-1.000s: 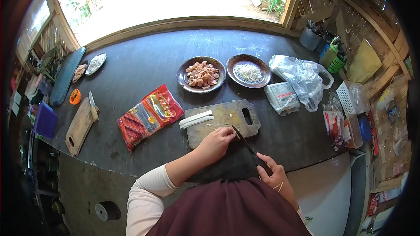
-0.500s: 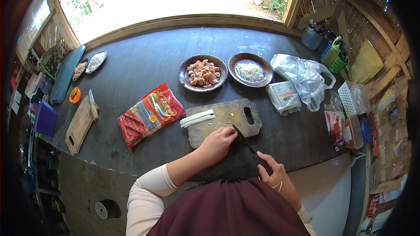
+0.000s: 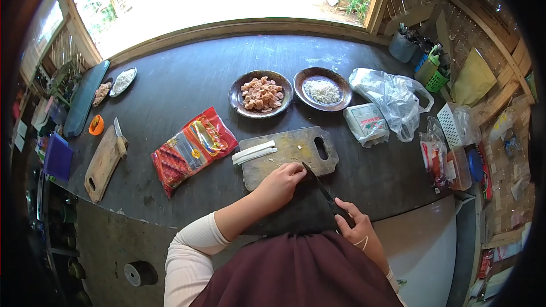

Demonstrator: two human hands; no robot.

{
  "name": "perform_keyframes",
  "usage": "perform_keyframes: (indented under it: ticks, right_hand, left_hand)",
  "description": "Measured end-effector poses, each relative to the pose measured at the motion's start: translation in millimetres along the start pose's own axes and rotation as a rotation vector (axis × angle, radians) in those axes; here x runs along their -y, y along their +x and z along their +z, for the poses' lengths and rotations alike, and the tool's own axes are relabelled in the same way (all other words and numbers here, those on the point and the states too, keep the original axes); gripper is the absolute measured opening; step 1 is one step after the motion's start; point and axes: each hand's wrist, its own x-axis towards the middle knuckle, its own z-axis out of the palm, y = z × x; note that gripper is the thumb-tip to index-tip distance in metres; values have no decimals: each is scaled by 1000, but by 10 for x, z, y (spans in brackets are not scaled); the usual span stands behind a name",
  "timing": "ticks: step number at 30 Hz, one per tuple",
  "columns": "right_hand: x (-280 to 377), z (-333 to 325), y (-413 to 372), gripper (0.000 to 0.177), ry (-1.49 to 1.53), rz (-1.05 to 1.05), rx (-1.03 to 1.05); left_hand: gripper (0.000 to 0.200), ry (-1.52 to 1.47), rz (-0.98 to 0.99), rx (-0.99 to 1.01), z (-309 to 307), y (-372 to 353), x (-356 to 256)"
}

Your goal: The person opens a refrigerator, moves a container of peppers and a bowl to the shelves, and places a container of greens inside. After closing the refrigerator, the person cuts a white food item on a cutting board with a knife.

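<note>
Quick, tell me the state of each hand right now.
Left hand: curled on the cutting board; any hold cannot be told.
Right hand: closed on the handle of the knife.

Dark table [image 3: 182,74] bears cutting board [image 3: 296,149], bowls [image 3: 234,98], packet [image 3: 192,149].

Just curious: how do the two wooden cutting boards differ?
The cutting board under the left hand is broader and carries white sticks; the long knife in the right hand touches it. The side cutting board is narrower, angled, untouched, with a small knife at its far end. Both are wooden with a handle hole.
</note>
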Motion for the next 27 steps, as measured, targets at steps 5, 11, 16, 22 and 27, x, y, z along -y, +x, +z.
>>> perform_keyframes:
  ticks: [5, 11, 16, 22, 27]
  right_hand:
    - [26, 9, 4, 37, -1, -61, -32]
    - [85, -18, 4, 36, -66, -61, 10]
    - [95, -16, 1, 37, -48, -31, 18]
    - [114, -15, 14, 38, -75, -29, 27]
    - [114, -4, 31, 40, -133, -129, 12]
  left_hand:
    - [37, -20, -5, 12, -19, 1, -22]
    - [37, 11, -5, -3, -4, -4, -19]
    - [36, 20, -4, 7, -17, -1, -33]
    - [34, 35, 1, 5, -21, 5, -40]
    - [36, 34, 0, 14, -8, -1, -21]
